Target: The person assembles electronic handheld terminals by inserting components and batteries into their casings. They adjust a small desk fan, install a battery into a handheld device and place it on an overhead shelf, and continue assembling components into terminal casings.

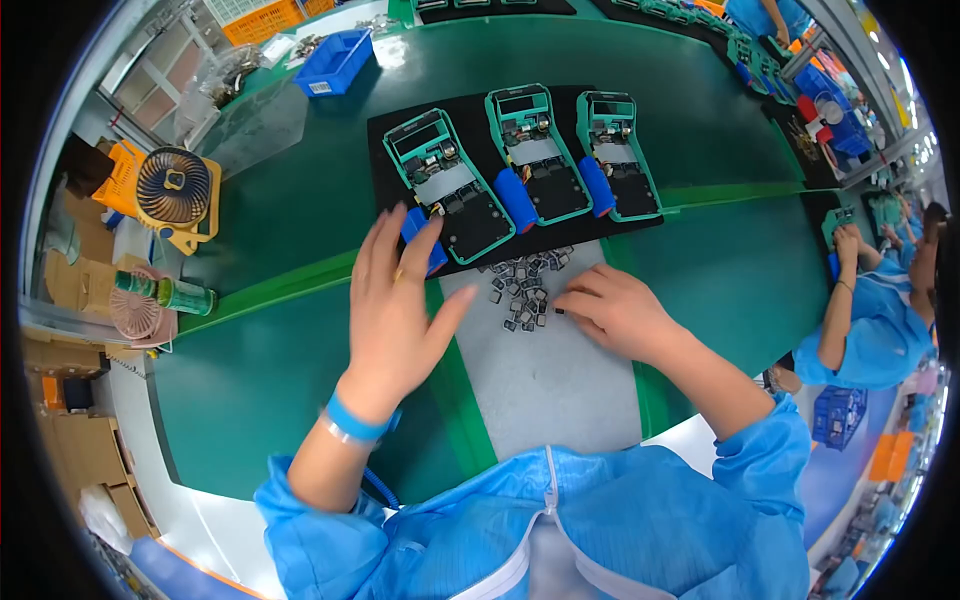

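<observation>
Three teal-framed device housings with circuit parts inside lie in a row on a black mat. Each has a blue cylinder, likely a battery, along its left side; one such cylinder belongs to the middle housing. My left hand is open, fingers spread, its fingertips over the blue cylinder of the left housing. It wears a blue wrist strap. A loose pile of small dark-and-silver square pieces rests on a grey sheet. Just right of the pile, my right hand pinches a small black piece.
A blue bin stands at the far left of the green table. Along the left edge are a yellow fan, a pink fan and a green-labelled bottle. Another person in blue works at the right.
</observation>
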The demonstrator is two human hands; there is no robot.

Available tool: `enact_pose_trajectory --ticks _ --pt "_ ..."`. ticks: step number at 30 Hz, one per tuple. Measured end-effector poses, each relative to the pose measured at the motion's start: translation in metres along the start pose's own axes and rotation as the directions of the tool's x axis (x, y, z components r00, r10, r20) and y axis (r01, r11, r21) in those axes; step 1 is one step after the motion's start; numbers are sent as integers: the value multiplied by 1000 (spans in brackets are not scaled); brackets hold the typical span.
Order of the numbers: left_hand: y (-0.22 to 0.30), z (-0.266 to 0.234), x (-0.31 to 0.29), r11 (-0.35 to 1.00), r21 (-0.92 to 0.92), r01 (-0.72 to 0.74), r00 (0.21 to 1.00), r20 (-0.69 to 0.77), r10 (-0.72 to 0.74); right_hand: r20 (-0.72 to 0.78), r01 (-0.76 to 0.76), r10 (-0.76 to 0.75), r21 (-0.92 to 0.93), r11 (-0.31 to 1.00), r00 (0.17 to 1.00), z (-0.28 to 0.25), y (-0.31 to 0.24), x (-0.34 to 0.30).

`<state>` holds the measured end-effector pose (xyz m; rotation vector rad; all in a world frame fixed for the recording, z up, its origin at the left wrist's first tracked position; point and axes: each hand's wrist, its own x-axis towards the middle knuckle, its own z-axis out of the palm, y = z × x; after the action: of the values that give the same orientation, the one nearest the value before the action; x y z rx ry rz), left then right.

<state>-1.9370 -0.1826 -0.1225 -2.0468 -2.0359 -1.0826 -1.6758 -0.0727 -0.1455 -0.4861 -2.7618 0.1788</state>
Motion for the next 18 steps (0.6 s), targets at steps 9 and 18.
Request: enact_pose_trajectory --ticks 9,18 --pt "-24 57 31 985 163 -54 998 21 51 225 -195 221 -129 972 949 -4 -24 21" --pt "-32 48 40 992 -63 -105 994 35 107 588 -252 315 -189 949 745 -43 -28 67"
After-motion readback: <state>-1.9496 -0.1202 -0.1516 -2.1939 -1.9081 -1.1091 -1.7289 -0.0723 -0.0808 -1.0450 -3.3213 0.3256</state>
